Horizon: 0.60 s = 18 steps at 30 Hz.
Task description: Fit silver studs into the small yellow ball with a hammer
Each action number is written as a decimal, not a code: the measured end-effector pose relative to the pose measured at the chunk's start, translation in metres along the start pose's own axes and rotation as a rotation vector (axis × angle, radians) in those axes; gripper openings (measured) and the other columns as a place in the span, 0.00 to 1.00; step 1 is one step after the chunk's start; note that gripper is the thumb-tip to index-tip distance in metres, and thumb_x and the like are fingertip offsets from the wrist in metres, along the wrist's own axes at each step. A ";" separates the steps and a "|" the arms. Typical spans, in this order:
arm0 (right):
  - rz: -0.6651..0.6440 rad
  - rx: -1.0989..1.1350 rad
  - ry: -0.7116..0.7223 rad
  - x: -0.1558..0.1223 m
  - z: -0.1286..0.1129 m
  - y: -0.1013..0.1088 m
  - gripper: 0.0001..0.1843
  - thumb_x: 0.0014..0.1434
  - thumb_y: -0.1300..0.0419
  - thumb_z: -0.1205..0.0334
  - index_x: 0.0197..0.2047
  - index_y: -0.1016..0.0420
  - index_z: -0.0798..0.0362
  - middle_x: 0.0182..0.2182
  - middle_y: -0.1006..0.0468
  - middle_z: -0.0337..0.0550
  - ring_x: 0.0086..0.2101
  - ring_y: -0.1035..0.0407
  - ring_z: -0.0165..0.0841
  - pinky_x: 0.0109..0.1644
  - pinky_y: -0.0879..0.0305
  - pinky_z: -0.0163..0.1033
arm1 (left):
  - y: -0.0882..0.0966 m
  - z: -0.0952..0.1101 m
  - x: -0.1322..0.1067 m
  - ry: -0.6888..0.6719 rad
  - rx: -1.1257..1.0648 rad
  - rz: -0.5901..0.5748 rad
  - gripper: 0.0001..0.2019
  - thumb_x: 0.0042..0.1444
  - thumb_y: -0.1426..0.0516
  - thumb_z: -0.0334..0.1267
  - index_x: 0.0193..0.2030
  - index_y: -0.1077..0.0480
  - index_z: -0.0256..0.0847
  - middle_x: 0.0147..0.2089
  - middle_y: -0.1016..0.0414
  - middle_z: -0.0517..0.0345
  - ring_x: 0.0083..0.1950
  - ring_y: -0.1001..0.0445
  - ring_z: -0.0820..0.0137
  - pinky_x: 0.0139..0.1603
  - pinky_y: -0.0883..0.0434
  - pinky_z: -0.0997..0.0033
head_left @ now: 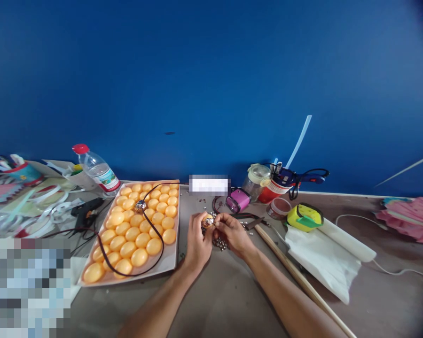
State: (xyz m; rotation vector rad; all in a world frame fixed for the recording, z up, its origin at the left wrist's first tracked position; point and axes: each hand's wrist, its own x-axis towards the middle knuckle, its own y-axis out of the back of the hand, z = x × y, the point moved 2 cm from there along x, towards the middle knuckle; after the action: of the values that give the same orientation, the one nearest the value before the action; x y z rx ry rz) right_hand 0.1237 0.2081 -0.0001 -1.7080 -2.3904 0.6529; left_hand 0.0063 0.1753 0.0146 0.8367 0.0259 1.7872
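Near the middle of the table, my left hand point(198, 241) is closed round a small orange ball point(207, 220) partly covered in shiny silver bits. My right hand point(234, 234) meets it from the right, thumb and fingertips pinched together at the ball's edge. What those fingertips hold is too small to make out. Loose silver beads point(220, 243) lie on the table just below and between the hands. To the left stands a shallow white tray point(167, 264) filled with rows of plain orange balls point(128, 249). A silver-covered ball point(140, 205) rests on top of them.
A dark cord point(107, 260) loops across the tray. Behind are a water bottle point(104, 173), a magenta box point(238, 200), a lidded jar point(256, 180) and a red cup point(273, 191). A wooden stick point(303, 284) and white roll point(348, 239) lie right; a glue gun point(86, 211) lies left.
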 end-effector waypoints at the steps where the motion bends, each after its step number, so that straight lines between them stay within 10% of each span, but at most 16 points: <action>1: 0.010 0.001 0.006 0.000 0.000 -0.001 0.13 0.46 0.36 0.58 0.30 0.37 0.52 0.18 0.31 0.31 0.19 0.36 0.25 0.26 0.44 0.31 | 0.000 0.001 0.000 -0.002 0.000 0.000 0.12 0.58 0.49 0.35 0.49 0.38 0.39 0.44 0.33 0.49 0.46 0.32 0.66 0.48 0.32 0.63; 18: 0.083 0.084 0.186 0.005 -0.016 0.002 0.16 0.49 0.39 0.50 0.26 0.37 0.52 0.19 0.36 0.32 0.17 0.46 0.23 0.23 0.51 0.32 | -0.006 -0.010 0.001 0.284 -0.316 -0.082 0.18 0.53 0.43 0.44 0.47 0.39 0.39 0.45 0.31 0.50 0.43 0.29 0.67 0.45 0.31 0.66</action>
State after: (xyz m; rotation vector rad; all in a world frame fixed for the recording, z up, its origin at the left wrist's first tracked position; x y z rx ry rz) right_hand 0.1295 0.2174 0.0123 -1.7575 -2.1478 0.5695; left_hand 0.0060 0.1826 0.0049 0.3493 -0.0363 1.7615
